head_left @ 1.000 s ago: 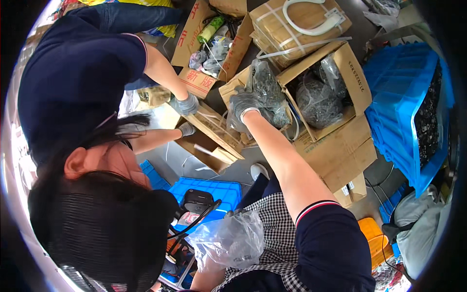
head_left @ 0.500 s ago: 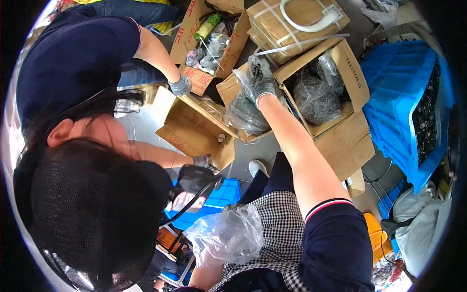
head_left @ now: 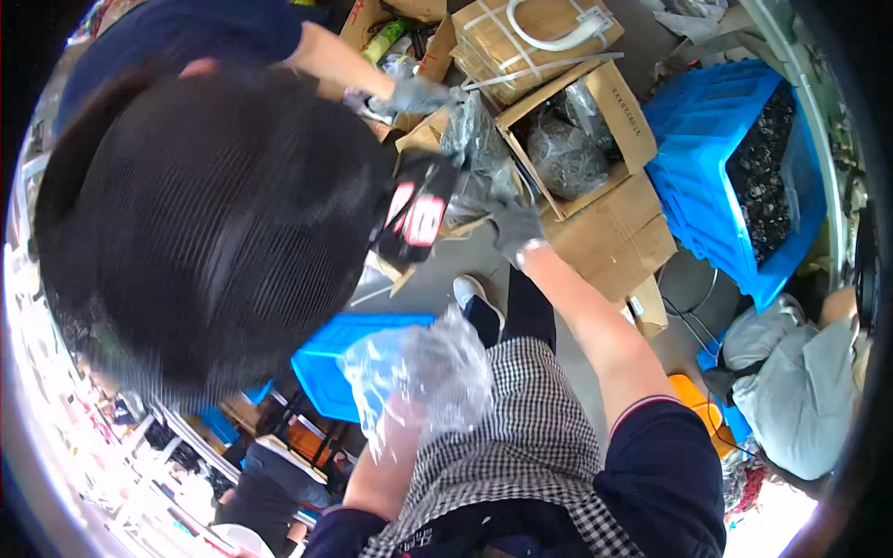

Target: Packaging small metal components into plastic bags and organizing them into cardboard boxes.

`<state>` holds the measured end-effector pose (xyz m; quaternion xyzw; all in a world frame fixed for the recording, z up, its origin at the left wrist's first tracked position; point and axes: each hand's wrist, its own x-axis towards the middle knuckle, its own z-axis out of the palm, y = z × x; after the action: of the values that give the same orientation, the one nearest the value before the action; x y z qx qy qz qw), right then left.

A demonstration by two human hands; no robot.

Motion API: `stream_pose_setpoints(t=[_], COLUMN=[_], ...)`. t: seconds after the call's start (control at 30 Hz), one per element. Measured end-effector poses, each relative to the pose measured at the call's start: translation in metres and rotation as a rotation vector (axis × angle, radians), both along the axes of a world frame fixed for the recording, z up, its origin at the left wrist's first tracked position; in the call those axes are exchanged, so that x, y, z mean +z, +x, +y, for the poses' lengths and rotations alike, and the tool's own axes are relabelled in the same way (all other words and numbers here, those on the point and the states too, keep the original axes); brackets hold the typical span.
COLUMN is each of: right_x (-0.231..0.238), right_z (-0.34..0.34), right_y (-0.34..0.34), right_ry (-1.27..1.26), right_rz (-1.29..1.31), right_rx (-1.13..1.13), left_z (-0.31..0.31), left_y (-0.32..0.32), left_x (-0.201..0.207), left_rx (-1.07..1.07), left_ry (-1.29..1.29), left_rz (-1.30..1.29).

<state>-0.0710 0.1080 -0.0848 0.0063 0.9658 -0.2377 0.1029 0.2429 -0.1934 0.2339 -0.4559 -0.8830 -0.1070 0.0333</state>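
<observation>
Much of the view is being blocked by a co-worker's black cap, and a black device beside it is hiding part of the middle carton. One clear bag is covering the left hand, which is showing only faintly through the plastic; whether its fingers are apart or together, I cannot tell. The right hand, in a grey glove, is reaching to the near end of a filled bag, its fingers pointing toward it; blur is making it impossible to tell whether they are clamping anything. The co-worker's gloved hand is meeting that bag's far end, its fingertips hard to make out.

The filled bag is lying at the middle carton, its long axis running away from the wearer, the far end leaning slightly left. Its contents are blurring together. The right carton is holding more filled bags, a flap spreading on its near side. A tipped blue crate is holding many small dark pieces, its mouth facing right. The far box, being cut off by the top edge, is containing a green item.
</observation>
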Motion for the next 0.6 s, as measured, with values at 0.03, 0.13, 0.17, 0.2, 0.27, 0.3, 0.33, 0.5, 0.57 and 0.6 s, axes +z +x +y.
stream_pose_setpoints(t=[0.03,0.13,0.17,0.2,0.27,0.3,0.33,0.5,0.57,0.6], right_x=[0.025,0.142,0.196,0.238,0.306,0.331,0.351,0.405,0.416,0.423], right_z=[-0.006,-0.02,-0.023,-0.034,-0.048,-0.057,-0.066,-0.123,-0.138,-0.145], right_y=[0.013,0.062,0.061,0.067,0.081,0.082,0.079,0.073,0.073,0.074], right_ry=[-0.182,-0.384,-0.511,-0.516,-0.622,-0.608,-0.606,-0.36,-0.312,-0.273], right_rz=[-0.041,0.151,0.238,0.238,0.32,0.328,0.387,0.251,0.298,0.339], right_rx=[0.001,-0.132,-0.271,-0.241,-0.13,-0.115,0.003,0.328,0.364,0.378], left_z=[0.045,0.078,0.08,0.082,0.086,0.084,0.084,0.054,0.041,0.036], left_y=[-0.105,-0.204,-0.229,-0.244,-0.273,-0.282,-0.29,-0.286,-0.278,-0.276], left_x=[-0.032,-0.01,-0.01,-0.004,0.006,0.017,0.027,0.001,-0.022,-0.025], left_rx=[0.053,0.213,0.258,0.305,0.343,0.36,0.373,0.419,0.378,0.338], left_ry=[0.016,0.141,0.201,0.264,0.42,0.498,0.577,1.167,1.588,1.798], left_rz=[-0.068,-0.339,-0.404,-0.464,-0.593,-0.655,-0.71,-1.145,-1.495,-1.67])
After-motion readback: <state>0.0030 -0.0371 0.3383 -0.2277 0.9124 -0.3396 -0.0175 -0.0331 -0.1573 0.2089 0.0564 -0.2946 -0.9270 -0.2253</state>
